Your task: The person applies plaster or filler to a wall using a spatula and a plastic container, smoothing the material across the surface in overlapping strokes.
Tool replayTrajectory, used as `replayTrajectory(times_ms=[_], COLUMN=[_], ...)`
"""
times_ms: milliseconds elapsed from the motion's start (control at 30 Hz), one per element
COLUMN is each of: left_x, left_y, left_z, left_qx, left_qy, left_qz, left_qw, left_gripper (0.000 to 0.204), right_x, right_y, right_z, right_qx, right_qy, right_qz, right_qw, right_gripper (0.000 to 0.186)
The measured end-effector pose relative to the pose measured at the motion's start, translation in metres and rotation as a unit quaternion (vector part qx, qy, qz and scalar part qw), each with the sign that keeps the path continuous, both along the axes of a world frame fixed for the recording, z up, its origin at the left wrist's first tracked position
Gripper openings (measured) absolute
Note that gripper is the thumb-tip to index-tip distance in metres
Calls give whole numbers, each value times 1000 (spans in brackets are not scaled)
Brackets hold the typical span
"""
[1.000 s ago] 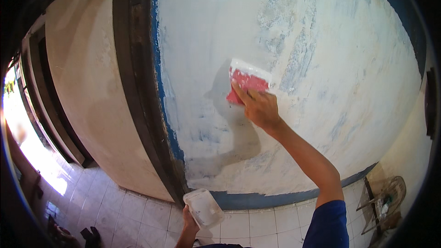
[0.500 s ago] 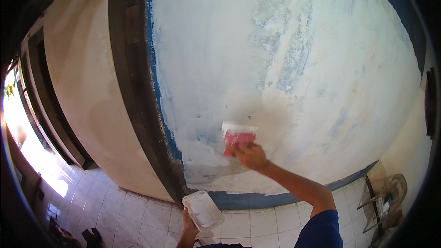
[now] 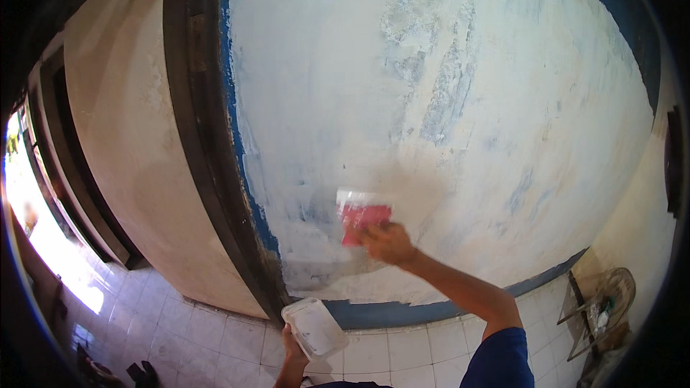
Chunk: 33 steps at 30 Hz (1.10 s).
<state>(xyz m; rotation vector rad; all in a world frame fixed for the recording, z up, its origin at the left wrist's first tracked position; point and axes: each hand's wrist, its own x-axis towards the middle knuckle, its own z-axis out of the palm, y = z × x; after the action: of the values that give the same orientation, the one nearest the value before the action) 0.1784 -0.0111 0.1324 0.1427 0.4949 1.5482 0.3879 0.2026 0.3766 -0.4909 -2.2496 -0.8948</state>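
**Scraper on the wall, tub held low**

While the right hand (image 3: 388, 243) reaches up from a blue sleeve (image 3: 503, 359), its fingers are closed round the red handle of a scraper (image 3: 363, 210), whose pale blade lies flat against the wall (image 3: 445, 100). The scraper sits low on the wall, a little right of the dark door frame (image 3: 198, 136) and above the blue band (image 3: 402, 310) that runs along the wall's foot. Around the blade the wall is covered in whitish filler, with grey-blue patches showing through higher up and to the right.

The left hand (image 3: 293, 348) is at the lower edge of the view, gripping a white tub (image 3: 314, 327) from below; the tub is tilted, its open side facing up and to the left. It hangs in front of the tiled floor (image 3: 201, 338), just beside the base of the frame and well below the scraper.

Left of the frame is a cream wall (image 3: 122, 144), then a bright doorway. At the far right, a wire stand (image 3: 604, 302) rests on the floor.
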Motion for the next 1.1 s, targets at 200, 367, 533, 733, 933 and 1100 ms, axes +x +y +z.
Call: replayTrajectory(times_ms=[200, 367, 533, 733, 933, 1100], left_x=[4, 6, -3, 0, 1, -13], left_y=[-4, -4, -2, 9, 7, 3], left_z=[-9, -7, -7, -5, 6, -13], left_qx=[-5, 17, -2, -24, -7, -16], left_qy=[48, 47, 62, 47, 69, 31], left_qz=[9, 7, 9, 13, 20, 23], left_qw=[999, 999, 998, 999, 997, 999], left_gripper=[71, 73, 75, 71, 72, 71], right_x=[-3, 1, -11, -54, -27, -28], right_y=[44, 29, 0, 25, 34, -11], right_z=[57, -72, -55, 80, -62, -11], right_qx=[37, 63, -63, 68, 58, -78], right_qy=[57, -66, -45, 60, -149, -105], right_qz=[-79, -42, 32, 8, -49, -18], right_qw=[995, 995, 996, 996, 986, 991], right_gripper=[56, 50, 55, 56, 51, 56])
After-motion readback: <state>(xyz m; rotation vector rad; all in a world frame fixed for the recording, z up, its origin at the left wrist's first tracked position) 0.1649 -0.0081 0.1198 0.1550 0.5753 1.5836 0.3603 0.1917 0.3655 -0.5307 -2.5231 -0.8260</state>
